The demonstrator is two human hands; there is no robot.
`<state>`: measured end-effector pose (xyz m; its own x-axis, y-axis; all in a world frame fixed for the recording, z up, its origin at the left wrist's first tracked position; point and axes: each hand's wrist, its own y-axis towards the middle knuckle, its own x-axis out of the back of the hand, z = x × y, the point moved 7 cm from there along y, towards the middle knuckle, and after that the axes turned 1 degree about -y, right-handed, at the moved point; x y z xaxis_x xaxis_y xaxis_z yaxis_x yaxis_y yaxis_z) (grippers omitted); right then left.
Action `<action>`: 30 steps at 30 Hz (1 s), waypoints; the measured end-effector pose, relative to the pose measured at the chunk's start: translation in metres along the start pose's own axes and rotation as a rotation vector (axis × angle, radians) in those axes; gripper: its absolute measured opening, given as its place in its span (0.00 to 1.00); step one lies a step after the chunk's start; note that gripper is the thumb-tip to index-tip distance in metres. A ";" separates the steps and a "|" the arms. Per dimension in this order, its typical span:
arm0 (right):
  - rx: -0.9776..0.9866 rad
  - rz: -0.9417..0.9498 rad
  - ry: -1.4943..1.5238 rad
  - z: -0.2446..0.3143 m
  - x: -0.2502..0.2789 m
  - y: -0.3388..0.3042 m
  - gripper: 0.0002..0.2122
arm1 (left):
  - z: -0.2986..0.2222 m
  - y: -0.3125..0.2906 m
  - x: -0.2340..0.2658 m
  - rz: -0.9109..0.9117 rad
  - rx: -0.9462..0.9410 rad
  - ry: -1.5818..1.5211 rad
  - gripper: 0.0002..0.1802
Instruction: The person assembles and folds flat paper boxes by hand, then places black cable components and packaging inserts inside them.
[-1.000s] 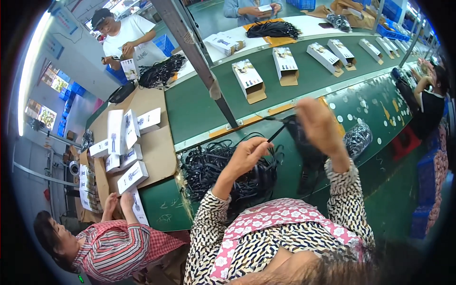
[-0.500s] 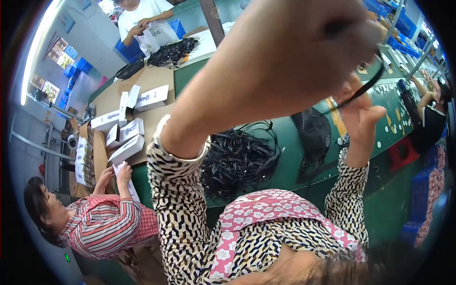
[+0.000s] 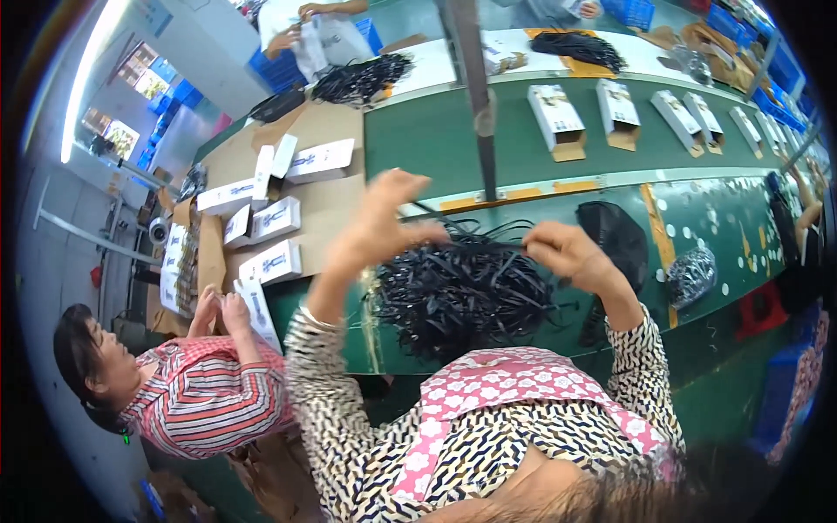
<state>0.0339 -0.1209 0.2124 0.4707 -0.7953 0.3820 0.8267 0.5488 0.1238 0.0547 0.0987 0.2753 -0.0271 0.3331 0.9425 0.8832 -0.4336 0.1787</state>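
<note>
— Over the green bench, head view first: what are the 2 hands doing?

— Both are raised above a heap of black cables (image 3: 462, 292) lying on the green bench (image 3: 724, 227). The left hand (image 3: 379, 222) is curled, thumb and forefinger pinched on a thin black cable (image 3: 475, 237) that runs across to the right hand (image 3: 567, 254). That hand is also closed in a pinch on the same strand, so the cable is stretched between them just above the heap.

— Is the strand free of the heap?

— Cannot tell; it passes right over the tangle and the dark colours merge.

— What lies near the right hand?

— A black pouch-like bundle (image 3: 623, 235) just beyond it, and a clear bag of dark parts (image 3: 691, 275) further right.

— And the belt behind?

— 4 open cartons (image 3: 558, 120) lie spaced along the green conveyor (image 3: 436, 139), beyond a grey bar.

— Anyone else in view?

— On the left, a person in a red striped shirt (image 3: 200, 401) has both hands on a white box (image 3: 255, 305), beside stacked white boxes (image 3: 270, 261) on a brown cardboard sheet (image 3: 327, 205). At the top, another person's hands (image 3: 301, 26) handle a bag near a second pile of black cables (image 3: 357, 78).
</note>
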 end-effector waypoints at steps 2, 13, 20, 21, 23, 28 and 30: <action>0.152 0.139 -0.273 0.006 -0.043 0.003 0.05 | -0.012 -0.027 -0.049 0.101 -0.054 -0.277 0.54; -0.294 0.068 1.094 -0.045 -0.105 0.071 0.07 | -0.002 -0.074 -0.171 0.312 0.215 -1.458 0.10; 0.180 0.023 -0.534 -0.041 -0.163 0.128 0.10 | 0.096 -0.072 -0.183 0.514 0.431 -1.560 0.09; 0.162 0.015 -0.711 -0.047 -0.163 0.138 0.11 | 0.108 -0.062 -0.176 0.574 0.317 -1.505 0.09; 0.094 -0.028 -0.702 -0.069 -0.149 0.152 0.10 | 0.157 -0.041 -0.171 0.577 0.226 -1.251 0.12; -0.265 -0.044 0.112 -0.139 -0.141 0.143 0.07 | 0.358 0.026 -0.153 -0.203 0.618 -0.006 0.40; -0.743 -0.091 0.757 -0.158 -0.156 0.124 0.07 | 0.402 0.062 -0.147 -0.103 0.763 0.263 0.50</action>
<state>0.1117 0.0302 0.0237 0.2551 -0.9188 -0.3013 0.7288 0.3875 -0.5645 0.3011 0.3592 0.0340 -0.1506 0.0918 0.9843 0.9436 0.3102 0.1155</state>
